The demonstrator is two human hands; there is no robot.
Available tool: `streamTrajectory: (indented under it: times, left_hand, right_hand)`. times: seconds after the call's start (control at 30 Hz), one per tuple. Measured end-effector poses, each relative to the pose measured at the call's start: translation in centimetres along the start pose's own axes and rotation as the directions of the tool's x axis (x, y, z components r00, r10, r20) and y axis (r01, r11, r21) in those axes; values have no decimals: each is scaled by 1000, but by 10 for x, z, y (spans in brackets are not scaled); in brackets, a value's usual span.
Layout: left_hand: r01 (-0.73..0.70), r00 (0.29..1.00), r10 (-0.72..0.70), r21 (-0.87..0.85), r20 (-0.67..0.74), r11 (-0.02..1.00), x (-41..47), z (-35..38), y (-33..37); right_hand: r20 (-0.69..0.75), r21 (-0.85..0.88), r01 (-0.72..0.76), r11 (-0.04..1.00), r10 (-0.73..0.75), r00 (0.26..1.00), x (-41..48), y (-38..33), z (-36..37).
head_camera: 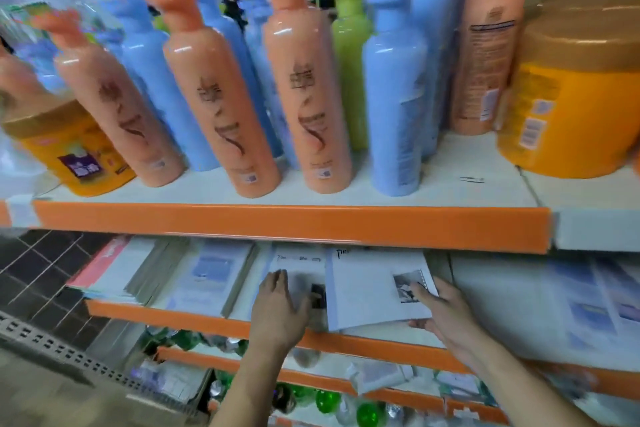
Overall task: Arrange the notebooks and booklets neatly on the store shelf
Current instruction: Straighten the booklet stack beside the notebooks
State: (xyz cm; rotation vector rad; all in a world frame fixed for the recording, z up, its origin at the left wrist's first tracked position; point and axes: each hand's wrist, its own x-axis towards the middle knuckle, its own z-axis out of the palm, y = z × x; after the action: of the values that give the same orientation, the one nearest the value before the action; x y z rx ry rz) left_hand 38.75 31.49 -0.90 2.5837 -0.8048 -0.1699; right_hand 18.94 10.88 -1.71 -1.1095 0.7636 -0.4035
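On the middle shelf, edged with an orange strip, notebooks and booklets are laid flat in a row. Item one: a white booklet with a small black-and-white picture, gripped at its near right corner by the right hand, thumb on top and fingers curled beneath. Item two: a second booklet, just to the left and touching the first, pressed down by the left hand, which is laid flat with its fingers straight. Item three: a stack of blue-printed booklets further left, and beside it a pink-covered stack at the shelf's left end. Item four: pale blue-printed booklets spread at the right. On the upper shelf, orange bottles, blue bottles, a green bottle and yellow tubs are stood upright. Print is blurred throughout.
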Motion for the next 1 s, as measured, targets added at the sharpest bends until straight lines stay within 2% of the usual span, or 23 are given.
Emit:
streamTrajectory:
  times: [0.1, 0.2, 0.33, 0.43, 0.57, 0.67, 0.73, 0.87, 1.0]
  left_hand:
    - [-1, 999, 2, -46, 34, 999, 16, -14, -35]
    - [34, 991, -17, -126, 133, 991, 31, -21, -66]
    - [48, 962, 37, -299, 272, 953, 44, -22, -95]
    - [40, 951, 87, -395, 298, 918, 50, -17, -112]
    - [55, 944, 87, -410, 319, 911, 52, -20, -117]
    - [-2, 946, 132, -400, 297, 917, 52, -25, -115]
    - [-53, 944, 169, -373, 285, 926, 50, -28, -115]
    - [-71, 942, 178, -350, 283, 934, 47, -28, -117]
    - [-60, 940, 175, -361, 294, 931, 45, -24, -120]
  right_hand:
    - [-35, 24, -13, 1000, 13, 999, 13, 16, 51]
    - [-68, 55, -14, 998, 18, 998, 21, 30, 92]
    - [-153, 73, -56, 996, 67, 986, 30, 51, 125]
    - [-183, 27, -64, 998, 68, 981, 32, 60, 138]
    - [-150, -116, -25, 993, 8, 989, 27, 58, 155]
    - [-181, -162, 9, 987, -39, 983, 26, 54, 169]
    - [-220, -262, 24, 965, -83, 972, 30, 54, 174]
    - [-266, -517, 19, 856, -182, 947, 38, 62, 171]
    - [-276, -659, 31, 752, -280, 919, 39, 72, 164]
